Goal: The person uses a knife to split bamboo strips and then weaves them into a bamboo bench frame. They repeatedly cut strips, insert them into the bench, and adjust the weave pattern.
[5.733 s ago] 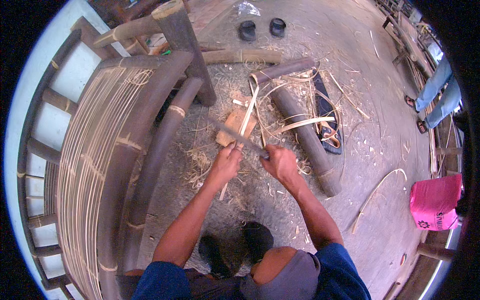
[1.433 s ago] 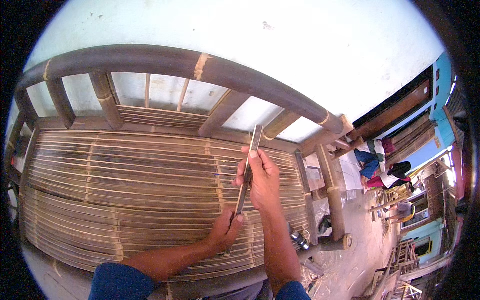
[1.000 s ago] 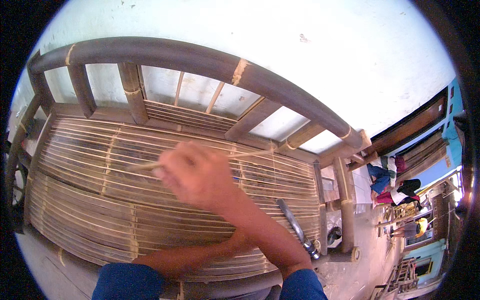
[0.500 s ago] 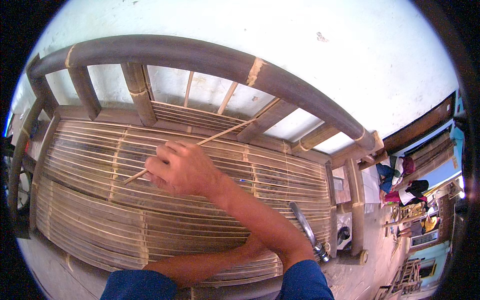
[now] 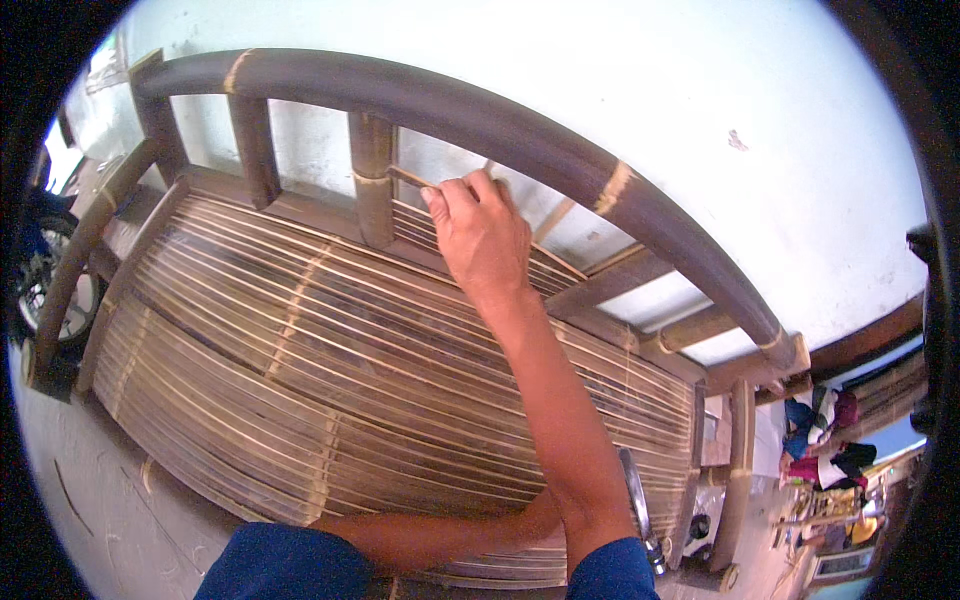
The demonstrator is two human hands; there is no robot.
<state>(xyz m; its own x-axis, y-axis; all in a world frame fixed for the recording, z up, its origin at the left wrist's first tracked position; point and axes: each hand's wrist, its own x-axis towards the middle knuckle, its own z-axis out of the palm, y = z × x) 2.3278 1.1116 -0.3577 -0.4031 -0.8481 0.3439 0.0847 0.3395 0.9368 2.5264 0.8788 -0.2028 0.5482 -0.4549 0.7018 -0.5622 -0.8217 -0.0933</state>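
Note:
My right hand (image 5: 482, 235) is raised at the bamboo bench's backrest, fingers closed around a thin bamboo strip (image 5: 408, 178). The strip's left end meets an upright bamboo post (image 5: 372, 180); its middle is hidden by my fingers. Below it, several thin slats (image 5: 415, 228) run across the same opening between the posts. My left forearm (image 5: 450, 532) crosses low over the slatted seat (image 5: 400, 400) and passes behind my right forearm, which hides the left hand. Beside my right elbow is a curved shiny metal tool (image 5: 635, 500); what kind, or whether it is held, I cannot tell.
A thick dark bamboo top rail (image 5: 420, 90) arches over the backrest, against a pale wall (image 5: 700, 110). Armrests (image 5: 740, 470) close the bench's ends. A motorcycle wheel (image 5: 70, 285) stands beyond the left end. Other people (image 5: 830, 460) sit far right.
My right hand has moved up from above the seat to the backrest with the strip. The strip now lies along the opening by the post. The view has shifted left.

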